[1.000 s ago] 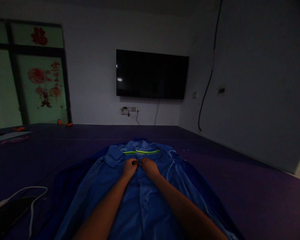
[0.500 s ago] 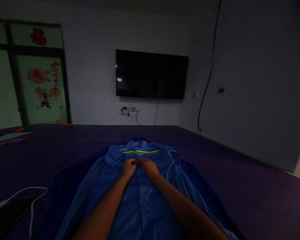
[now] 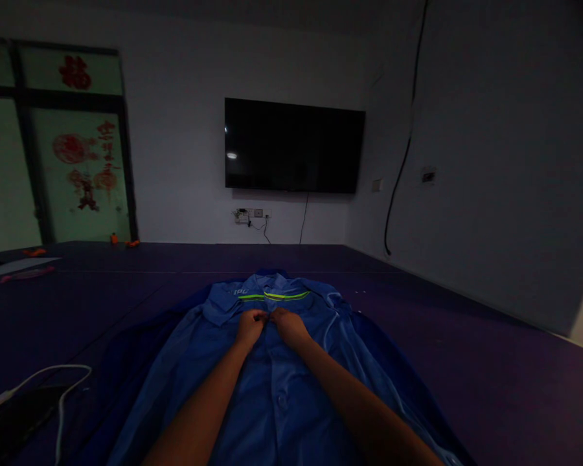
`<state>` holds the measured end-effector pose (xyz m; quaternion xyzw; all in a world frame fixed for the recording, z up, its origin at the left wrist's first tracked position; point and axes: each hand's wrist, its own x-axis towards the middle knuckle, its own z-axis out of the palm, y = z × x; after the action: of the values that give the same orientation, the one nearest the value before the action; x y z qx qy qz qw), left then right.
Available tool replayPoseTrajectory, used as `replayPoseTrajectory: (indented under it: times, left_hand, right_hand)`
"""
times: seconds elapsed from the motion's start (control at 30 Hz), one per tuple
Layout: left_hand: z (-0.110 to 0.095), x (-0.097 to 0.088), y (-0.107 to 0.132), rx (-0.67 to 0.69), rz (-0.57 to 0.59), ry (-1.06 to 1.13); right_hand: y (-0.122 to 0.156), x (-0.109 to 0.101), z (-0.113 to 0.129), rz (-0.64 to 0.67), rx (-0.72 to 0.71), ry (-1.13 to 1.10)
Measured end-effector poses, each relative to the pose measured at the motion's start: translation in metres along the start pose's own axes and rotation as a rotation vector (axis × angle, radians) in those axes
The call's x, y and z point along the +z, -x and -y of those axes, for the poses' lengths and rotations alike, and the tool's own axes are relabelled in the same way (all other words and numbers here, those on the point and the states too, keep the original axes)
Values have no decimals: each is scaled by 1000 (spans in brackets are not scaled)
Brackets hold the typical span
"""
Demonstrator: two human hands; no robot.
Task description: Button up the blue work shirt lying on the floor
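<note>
A blue work shirt (image 3: 252, 401) with a collar and a yellow-green chest stripe lies front side up, its collar pointing away from me. My left hand (image 3: 251, 327) pinches the front edge of the shirt just below the stripe. Right beside it, my right hand (image 3: 287, 325) grips the same spot on the button band, fingertips nearly touching those of the left. Whatever button sits between the fingers is hidden. Lower on the band, a button (image 3: 282, 400) shows. Darker blue cloth (image 3: 131, 353) spreads out beneath the shirt on both sides.
The shirt lies on a dark purple surface (image 3: 466, 349). At the lower left is a white cable (image 3: 61, 401) beside a dark flat object (image 3: 24, 417). A pink item (image 3: 28, 274) and small orange objects (image 3: 132, 243) lie farther back. A television (image 3: 294, 145) hangs on the wall.
Both hands stay at the same place on the shirt front, with only slight finger movement. The shirt lies as before.
</note>
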<state>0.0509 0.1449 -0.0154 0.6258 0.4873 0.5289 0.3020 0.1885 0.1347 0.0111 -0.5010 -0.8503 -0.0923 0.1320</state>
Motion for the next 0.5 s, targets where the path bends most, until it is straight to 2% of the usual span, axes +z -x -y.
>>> replayPoseTrajectory:
  times: [0.33, 0.5]
  left_hand:
    - [-1, 0, 0, 7, -42, 6]
    - [-3, 0, 0, 14, -51, 9]
  right_hand:
    - [2, -13, 11, 39, -94, 161]
    - [1, -16, 16, 48, -93, 202]
